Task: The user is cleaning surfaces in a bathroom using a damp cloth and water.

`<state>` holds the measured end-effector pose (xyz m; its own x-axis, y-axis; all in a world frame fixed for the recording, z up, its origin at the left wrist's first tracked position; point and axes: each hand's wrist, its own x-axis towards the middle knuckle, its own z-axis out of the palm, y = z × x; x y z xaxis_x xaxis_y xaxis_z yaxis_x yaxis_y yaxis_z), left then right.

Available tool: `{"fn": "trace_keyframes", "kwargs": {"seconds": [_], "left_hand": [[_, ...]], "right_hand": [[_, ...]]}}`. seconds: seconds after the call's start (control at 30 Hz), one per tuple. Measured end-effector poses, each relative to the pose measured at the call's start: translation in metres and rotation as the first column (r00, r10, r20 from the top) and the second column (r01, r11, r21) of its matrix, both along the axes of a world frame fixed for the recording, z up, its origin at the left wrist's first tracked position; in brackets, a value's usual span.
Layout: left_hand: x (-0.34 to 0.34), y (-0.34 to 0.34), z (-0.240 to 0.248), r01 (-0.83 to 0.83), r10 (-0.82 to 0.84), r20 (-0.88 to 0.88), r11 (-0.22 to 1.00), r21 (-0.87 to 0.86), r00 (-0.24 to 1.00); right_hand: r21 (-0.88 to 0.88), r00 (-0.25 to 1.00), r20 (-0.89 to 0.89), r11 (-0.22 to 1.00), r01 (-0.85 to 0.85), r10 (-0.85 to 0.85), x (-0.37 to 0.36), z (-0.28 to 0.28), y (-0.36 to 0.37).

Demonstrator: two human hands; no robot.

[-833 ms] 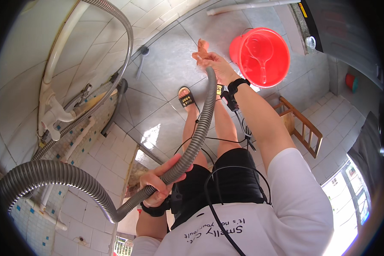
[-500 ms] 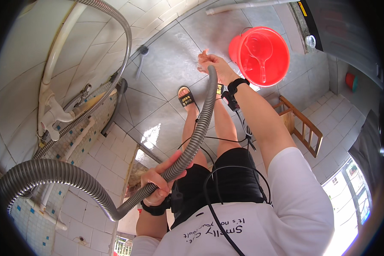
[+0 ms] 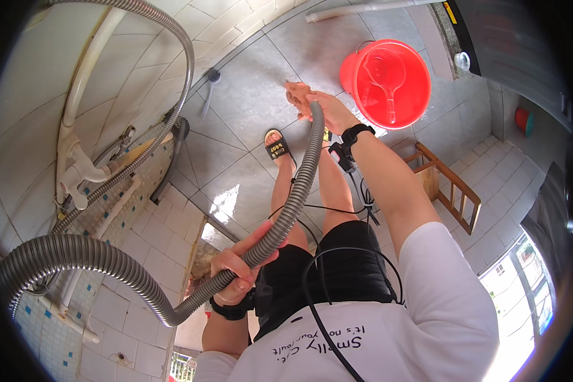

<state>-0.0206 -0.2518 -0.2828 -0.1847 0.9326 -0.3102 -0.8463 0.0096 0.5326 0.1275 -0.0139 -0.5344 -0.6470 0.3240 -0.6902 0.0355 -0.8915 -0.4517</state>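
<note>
A grey corrugated hose (image 3: 302, 175) curves up from the lower left and crosses in front of my legs. My left hand (image 3: 234, 275) is wrapped around its middle, with the index finger stretched along it. The hose's far end lies over the palm of my right hand (image 3: 331, 113). Beyond that end, the right hand's fingers reach out to the left, apart and slightly blurred; sunlight tints them orange. The hose covers part of this palm. Black bands with small devices sit on both wrists.
Right of my right hand stands a red bucket (image 3: 420, 95) with a red dipper (image 3: 388, 83) inside. A wooden stool (image 3: 451, 188) lies farther right. Pipes (image 3: 86, 79) and a thinner hose (image 3: 188, 57) run along the left wall. A brush (image 3: 212, 77) rests near that wall. Black cables hang across my lap.
My right hand and the hose end have shifted slightly; its fingers have swung a little left and downward. My left hand keeps its hold on the hose.
</note>
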Motion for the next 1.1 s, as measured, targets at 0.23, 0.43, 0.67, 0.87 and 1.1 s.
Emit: {"fn": "trace_keyframes", "kwargs": {"seconds": [0.23,0.43,0.67,0.87,1.1], "left_hand": [[0.001,0.000,0.000,-0.010,0.010,-0.002,0.999,-0.050,1.000],[0.000,0.000,-0.001,-0.020,0.020,0.002,0.997,-0.074,1.000],[0.000,0.002,-0.001,-0.018,0.019,0.008,0.997,-0.076,1.000],[-0.001,0.002,-0.001,-0.015,0.016,0.006,0.995,-0.095,1.000],[-0.003,0.001,-0.006,-0.022,0.019,-0.044,0.997,-0.078,0.999]], "right_hand": [[-0.042,0.993,0.065,0.994,0.101,-0.098,0.006,-0.012,-0.003],[-0.035,0.990,0.130,0.998,0.060,-0.055,0.002,-0.008,-0.004],[0.043,0.983,0.182,0.998,-0.041,0.032,-0.001,0.004,-0.004],[0.091,0.986,0.146,0.992,-0.090,0.076,-0.003,0.001,-0.004],[0.097,0.979,0.204,0.994,-0.049,0.028,-0.006,-0.010,-0.006]]}}
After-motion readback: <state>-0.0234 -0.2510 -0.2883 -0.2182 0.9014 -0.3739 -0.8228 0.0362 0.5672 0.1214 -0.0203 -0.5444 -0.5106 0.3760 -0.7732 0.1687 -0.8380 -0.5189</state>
